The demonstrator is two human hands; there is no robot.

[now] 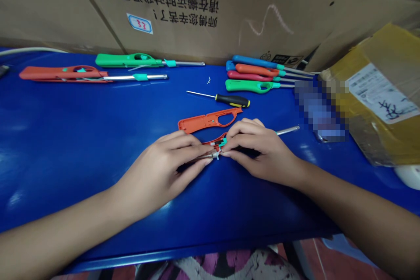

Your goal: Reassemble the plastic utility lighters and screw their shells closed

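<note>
Over the front of the table, my left hand (169, 164) is closed in a pinch round a slim lighter part with a pale valve-like tip (215, 155). Facing it, my right hand (257, 148) has its fingertips pressed together beside that tip; what they grip is too small to make out. Between the hands shows an orange half shell (208, 142) of a utility lighter, with a teal trigger piece (222, 143) in it. Its metal tube (288, 131) sticks out past my right hand. Just behind lies the other orange half shell (210, 120), inner side up.
A black-and-yellow screwdriver (232, 100) and tiny screws (208, 80) lie behind. An orange lighter (62, 74) and a green lighter (118, 60) rest at back left, several more (252, 70) at back right. A taped parcel (377, 105) stands right; a large carton (183, 39) walls the back.
</note>
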